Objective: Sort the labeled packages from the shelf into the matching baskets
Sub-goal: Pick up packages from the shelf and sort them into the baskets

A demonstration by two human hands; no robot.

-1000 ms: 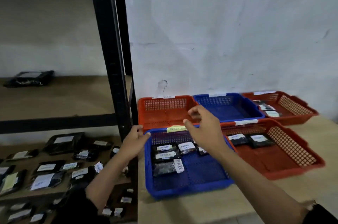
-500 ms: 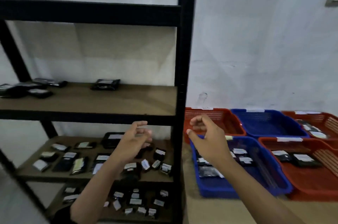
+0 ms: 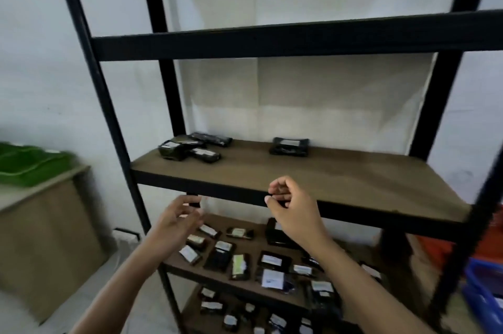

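A black metal shelf rack (image 3: 272,42) with brown boards fills the view. On the middle board (image 3: 313,173) lie a few black labeled packages at the left (image 3: 187,151) and one at the centre (image 3: 290,146). The lower board (image 3: 245,283) holds several black packages with white labels, such as one (image 3: 270,260). My left hand (image 3: 177,220) hovers in front of the middle board's edge, fingers relaxed and empty. My right hand (image 3: 290,207) is raised beside it, fingers loosely curled, holding nothing.
Green baskets (image 3: 30,167) sit on a cardboard box (image 3: 46,238) at the left. A blue basket (image 3: 487,287) and a red basket (image 3: 468,241) show at the right edge behind the rack's post. The bottom board (image 3: 245,317) carries more packages.
The view has swung left from the baskets to the shelf rack. Both hands moved with it, from over the blue basket to the front of the middle board, still empty.
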